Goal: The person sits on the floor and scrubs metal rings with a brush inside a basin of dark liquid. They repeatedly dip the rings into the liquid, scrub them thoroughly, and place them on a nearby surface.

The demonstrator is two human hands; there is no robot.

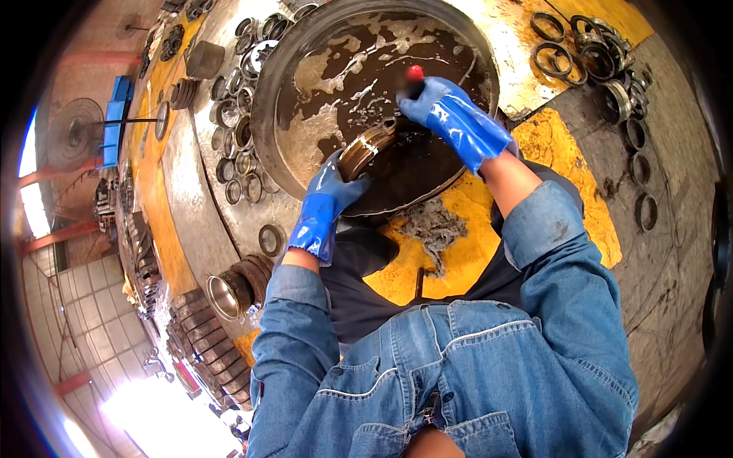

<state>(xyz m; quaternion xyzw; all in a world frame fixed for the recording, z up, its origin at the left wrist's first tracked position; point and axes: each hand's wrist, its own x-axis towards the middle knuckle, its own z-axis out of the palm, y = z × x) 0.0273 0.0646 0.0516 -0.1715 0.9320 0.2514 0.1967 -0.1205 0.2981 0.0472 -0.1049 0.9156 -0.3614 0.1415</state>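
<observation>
Blue gloves cover both hands: the left hand [334, 188] has its fingers and thumb clamped on the near end of a curved metal piece [366, 151], which slants up to the right, over the near part of a wide round basin [266, 114] of dark liquid. To its right, the right hand [434, 101] has its fingers closed round a dark tool with a red end [414, 74]; the tool's other end is hidden, so I cannot tell whether it touches the metal piece. Small metal rings [230, 114] crowd the basin's left side, and bigger dark rings [599, 59] lie to the far right. Nearer, a grey clump [437, 229] rests on a yellow sheet [479, 238] between the person's legs
</observation>
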